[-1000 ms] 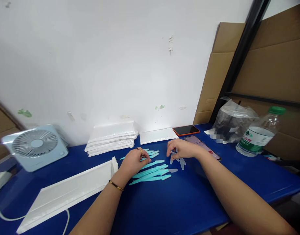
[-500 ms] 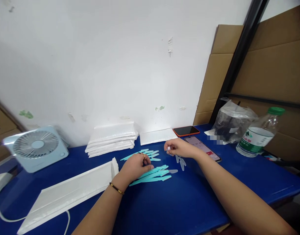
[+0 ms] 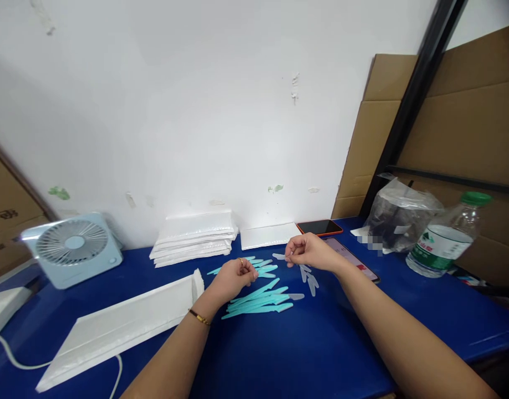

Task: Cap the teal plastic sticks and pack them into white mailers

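My left hand [image 3: 237,277] is closed, fingertips together, beside the far group of turquoise eyebrow razors [image 3: 266,268]. Whether a razor is between those fingertips is hidden. Below it, a second group of turquoise razors [image 3: 258,303] lies fanned out, one with a clear cap [image 3: 296,297] at its right end. My right hand [image 3: 310,252] pinches a small clear plastic cap [image 3: 279,256], which sticks out to the left of the fingers. Several loose clear caps [image 3: 312,284] lie on the table just under this hand.
A white padded mailer [image 3: 125,327] lies at left, near a light-blue fan [image 3: 74,249]. Stacked mailers [image 3: 192,238] and a flat white one [image 3: 269,236] sit along the wall. Two phones, an orange-edged one [image 3: 320,227] and another [image 3: 358,263], lie right, before a water bottle [image 3: 441,244].
My left hand has moved from the near razors toward the far group, and another razor shows uncovered in the near group. My right hand has shifted slightly; its cap now points left.
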Tool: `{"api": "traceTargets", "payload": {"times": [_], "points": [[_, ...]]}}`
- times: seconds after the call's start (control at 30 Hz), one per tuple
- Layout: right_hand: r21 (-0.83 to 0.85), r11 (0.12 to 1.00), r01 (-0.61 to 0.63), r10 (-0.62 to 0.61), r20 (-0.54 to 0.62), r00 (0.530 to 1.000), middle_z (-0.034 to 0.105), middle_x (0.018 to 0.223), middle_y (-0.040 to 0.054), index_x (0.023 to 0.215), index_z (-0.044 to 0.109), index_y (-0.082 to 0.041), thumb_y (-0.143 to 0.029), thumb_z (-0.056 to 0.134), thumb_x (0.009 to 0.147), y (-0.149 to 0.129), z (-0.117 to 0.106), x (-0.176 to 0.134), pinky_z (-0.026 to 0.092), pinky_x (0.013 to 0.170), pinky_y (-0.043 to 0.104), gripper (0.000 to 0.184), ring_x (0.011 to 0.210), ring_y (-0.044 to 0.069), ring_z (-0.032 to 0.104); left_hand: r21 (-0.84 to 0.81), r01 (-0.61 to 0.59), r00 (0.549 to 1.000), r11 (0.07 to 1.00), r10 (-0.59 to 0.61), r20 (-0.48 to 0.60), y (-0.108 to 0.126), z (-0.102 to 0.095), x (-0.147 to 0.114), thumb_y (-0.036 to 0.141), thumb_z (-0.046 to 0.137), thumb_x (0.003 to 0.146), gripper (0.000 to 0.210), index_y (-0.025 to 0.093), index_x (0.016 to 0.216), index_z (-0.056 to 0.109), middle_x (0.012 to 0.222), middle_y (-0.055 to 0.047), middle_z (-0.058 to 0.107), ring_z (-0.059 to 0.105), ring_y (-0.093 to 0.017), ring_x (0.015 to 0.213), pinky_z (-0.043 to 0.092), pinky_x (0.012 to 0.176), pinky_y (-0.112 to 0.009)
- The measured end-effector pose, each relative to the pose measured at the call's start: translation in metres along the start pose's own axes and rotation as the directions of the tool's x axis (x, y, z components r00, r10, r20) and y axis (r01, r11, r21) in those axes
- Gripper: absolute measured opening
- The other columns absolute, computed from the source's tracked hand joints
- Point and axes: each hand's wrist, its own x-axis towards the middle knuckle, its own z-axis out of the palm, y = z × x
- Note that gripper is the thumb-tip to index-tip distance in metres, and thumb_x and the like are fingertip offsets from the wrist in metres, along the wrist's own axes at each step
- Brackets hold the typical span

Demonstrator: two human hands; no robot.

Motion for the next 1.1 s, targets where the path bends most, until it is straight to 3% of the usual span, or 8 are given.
{"api": "traceTargets", "payload": {"times": [0.3,0.5,0.6,0.7,0.8,0.87,0.97,1.1], "points": [[0.02,0.999,-0.036,0.034,0.077,0.996,0.067,0.062,0.0062,0.077,0.061,-0.011,-0.028,0.064,0.067,-0.006,-0.001,-0.003,0.042,0.051,0.019,0.02,0.059,0.015,0.064,-0.034,0.005,1.0,0.999,-0.006,-0.027,-0.006,-0.004,0.003,0.043,0.058,0.071,0.028,0.015,0.076,0.055,0.069,-0.001,0.06,0.054,-0.012,0.06,0.042,0.058,-0.023],[0.056,0.998,-0.038,0.031,0.126,0.992,0.068,0.064,0.0055,0.079,0.061,-0.012,-0.036,0.068,0.065,-0.002,0.015,0.001,0.047,0.056,0.022,0.028,0.063,0.017,0.065,-0.063,-0.007,1.0,0.998,0.008,0.009,0.0,0.002,0.002,0.042,0.059,0.069,0.029,0.014,0.076,0.055,0.069,-0.002,0.06,0.054,-0.012,0.061,0.043,0.059,-0.024],[0.047,0.998,-0.031,0.024,0.137,0.99,0.068,0.067,0.0051,0.081,0.061,-0.013,-0.036,0.066,0.066,-0.005,0.018,0.002,0.049,0.062,0.024,0.027,0.066,0.017,0.065,0.021,-0.009,1.0,1.0,0.009,0.002,0.002,0.0,0.0,0.041,0.056,0.072,0.026,0.015,0.076,0.055,0.067,-0.001,0.059,0.053,-0.012,0.06,0.042,0.058,-0.023],[-0.124,0.99,-0.063,0.06,-0.021,0.998,0.066,0.066,0.004,0.085,0.062,-0.015,-0.035,0.061,0.07,-0.004,0.003,0.001,0.046,0.056,0.023,0.025,0.061,0.016,0.064,0.289,0.021,0.995,0.957,0.009,-0.101,0.002,-0.006,-0.001,0.039,0.052,0.074,0.023,0.017,0.077,0.058,0.07,-0.002,0.059,0.054,-0.014,0.064,0.04,0.058,-0.024],[-0.387,0.903,-0.188,0.106,-0.224,0.969,0.064,0.061,0.0032,0.077,0.064,-0.016,-0.031,0.057,0.072,0.009,-0.022,0.0,0.042,0.054,0.024,0.018,0.056,0.015,0.06,0.493,0.042,0.977,0.869,0.067,-0.201,0.003,-0.01,-0.004,0.036,0.056,0.072,0.022,0.02,0.088,0.06,0.085,-0.003,0.062,0.056,-0.018,0.079,0.039,0.065,-0.025],[-0.51,0.823,-0.25,0.122,-0.272,0.955,0.064,0.062,0.0036,0.07,0.066,-0.017,-0.028,0.058,0.069,0.022,-0.034,0.0,0.04,0.054,0.024,0.014,0.058,0.016,0.059,0.538,0.009,0.979,0.843,0.101,-0.175,0.006,-0.008,-0.007,0.036,0.058,0.071,0.024,0.023,0.09,0.061,0.09,-0.003,0.061,0.055,-0.019,0.084,0.039,0.067,-0.026],[-0.575,0.744,-0.339,0.217,-0.273,0.937,0.065,0.066,0.0042,0.067,0.067,-0.018,-0.028,0.063,0.062,0.036,-0.04,0.002,0.037,0.051,0.024,0.012,0.061,0.017,0.058,0.524,-0.053,0.997,0.85,0.078,-0.026,0.01,-0.001,-0.01,0.039,0.06,0.068,0.022,0.023,0.082,0.063,0.084,-0.001,0.062,0.056,-0.018,0.077,0.038,0.06,-0.024],[-0.556,0.741,-0.376,0.301,-0.224,0.927,0.065,0.065,0.0034,0.065,0.065,-0.018,-0.022,0.062,0.06,0.038,-0.03,0.003,0.035,0.048,0.023,0.007,0.058,0.015,0.056,0.529,-0.054,0.998,0.847,0.031,0.051,0.01,0.005,-0.01,0.032,0.057,0.07,0.013,0.021,0.075,0.063,0.075,-0.001,0.062,0.056,-0.016,0.07,0.035,0.055,-0.023]]}}
